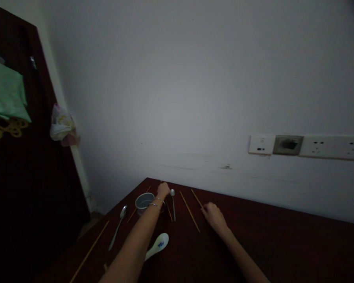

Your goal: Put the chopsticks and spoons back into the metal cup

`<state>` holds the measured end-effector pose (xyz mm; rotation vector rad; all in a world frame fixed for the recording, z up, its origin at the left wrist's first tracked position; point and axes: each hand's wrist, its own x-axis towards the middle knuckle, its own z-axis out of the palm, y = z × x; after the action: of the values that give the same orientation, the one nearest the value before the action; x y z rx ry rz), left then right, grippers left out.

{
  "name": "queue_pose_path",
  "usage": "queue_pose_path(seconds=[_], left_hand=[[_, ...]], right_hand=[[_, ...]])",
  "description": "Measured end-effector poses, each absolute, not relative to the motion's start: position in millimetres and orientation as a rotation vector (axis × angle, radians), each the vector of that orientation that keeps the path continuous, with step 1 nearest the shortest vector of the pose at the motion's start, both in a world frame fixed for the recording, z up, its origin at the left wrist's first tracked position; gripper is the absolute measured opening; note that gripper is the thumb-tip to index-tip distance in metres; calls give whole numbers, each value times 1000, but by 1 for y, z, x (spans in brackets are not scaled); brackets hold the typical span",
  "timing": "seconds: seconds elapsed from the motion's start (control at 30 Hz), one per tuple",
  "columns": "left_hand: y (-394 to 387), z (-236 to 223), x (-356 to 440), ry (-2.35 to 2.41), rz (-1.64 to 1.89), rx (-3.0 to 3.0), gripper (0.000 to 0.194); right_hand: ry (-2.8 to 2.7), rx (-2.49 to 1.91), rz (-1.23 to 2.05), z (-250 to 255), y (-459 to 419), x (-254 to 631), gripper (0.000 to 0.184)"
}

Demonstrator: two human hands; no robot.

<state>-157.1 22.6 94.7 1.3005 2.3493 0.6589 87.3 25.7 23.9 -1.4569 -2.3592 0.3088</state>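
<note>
My left hand point(163, 190) is closed at the far side of the table, its fingertips turned away from view. A wooden chopstick point(169, 210) runs out from beneath it towards me. A round grey metal bowl point(144, 202) sits just left of that wrist, partly hidden by it. My right hand point(214, 216) pinches the near end of another chopstick point(197, 198), which lies slanting on the table. Between the hands are a thin long-handled metal spoon point(173, 204) and a single chopstick point(190, 212).
A white ceramic spoon point(159, 243) lies by my left forearm. Further left are a metal spoon point(119, 228), a chopstick point(90, 251), and one beside the bowl. The dark red table point(283, 243) meets a wall with sockets point(315, 147). A door point(26, 177) stands left.
</note>
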Motion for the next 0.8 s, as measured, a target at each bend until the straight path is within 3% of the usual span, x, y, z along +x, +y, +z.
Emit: queue_pose_path(seconds=[0.47,0.63,0.8], left_hand=[[26,79,-157,2573,522,1322,25],[26,70,-160,2649,537,1312,39],[24,66,-162,2642,550,1317,56]], right_hand=[[-2290,-1594,441,34,32,87,17],[-2242,-1529,837,42,26,86,15],[-2158,-1565,1231,50,9,76,37]])
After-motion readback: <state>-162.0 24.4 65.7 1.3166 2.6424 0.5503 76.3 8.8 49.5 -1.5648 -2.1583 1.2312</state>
